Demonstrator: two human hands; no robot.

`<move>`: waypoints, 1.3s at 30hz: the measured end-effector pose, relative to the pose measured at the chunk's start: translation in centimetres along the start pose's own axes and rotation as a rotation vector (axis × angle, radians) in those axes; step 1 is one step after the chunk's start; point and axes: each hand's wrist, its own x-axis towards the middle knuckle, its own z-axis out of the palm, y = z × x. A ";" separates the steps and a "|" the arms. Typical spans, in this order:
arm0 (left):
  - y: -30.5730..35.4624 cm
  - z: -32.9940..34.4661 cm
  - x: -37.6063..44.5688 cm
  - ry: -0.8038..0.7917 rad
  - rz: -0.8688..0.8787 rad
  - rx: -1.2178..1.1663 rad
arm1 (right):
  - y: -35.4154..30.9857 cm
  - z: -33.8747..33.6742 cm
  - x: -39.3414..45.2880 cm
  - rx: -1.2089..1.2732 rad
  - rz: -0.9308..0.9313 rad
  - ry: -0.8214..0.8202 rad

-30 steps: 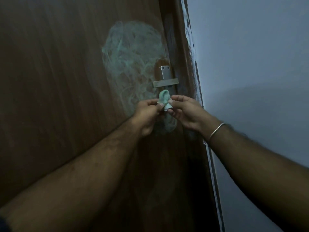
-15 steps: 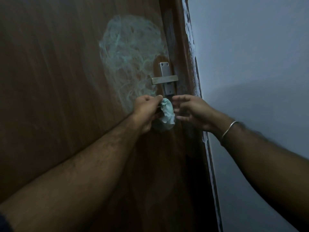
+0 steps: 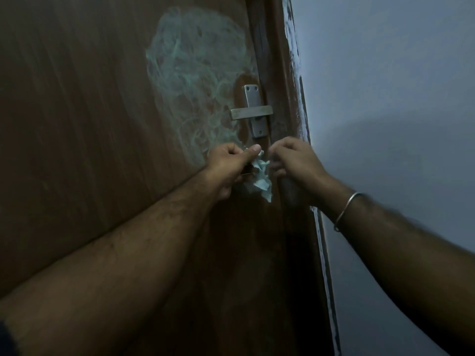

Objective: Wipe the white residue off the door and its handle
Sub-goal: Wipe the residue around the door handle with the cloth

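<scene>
A brown wooden door [image 3: 90,111] fills the left of the head view. A large swirl of white residue [image 3: 190,73] covers it left of and above the metal lever handle [image 3: 250,113] and its backplate. Just below the handle, my left hand [image 3: 228,165] pinches a crumpled pale tissue [image 3: 261,177] between thumb and fingers; the tissue hangs down from it. My right hand [image 3: 293,160] is close on the tissue's right side with fingers curled toward it; whether its fingertips hold the tissue is hard to tell.
The door frame [image 3: 290,98] with white paint smears runs down the door's right edge. A pale blue-grey wall [image 3: 385,98] fills the right side. A thin metal bangle [image 3: 347,209] sits on my right wrist.
Both hands pinched the tissue a second ago. The right hand then opened and drew back slightly, and now it has come back to the tissue, which hangs lower and looser.
</scene>
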 end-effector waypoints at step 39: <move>2.4 -1.9 -1.6 -0.205 -0.018 0.481 | 0.9 -2.2 -2.1 0.744 0.416 -0.381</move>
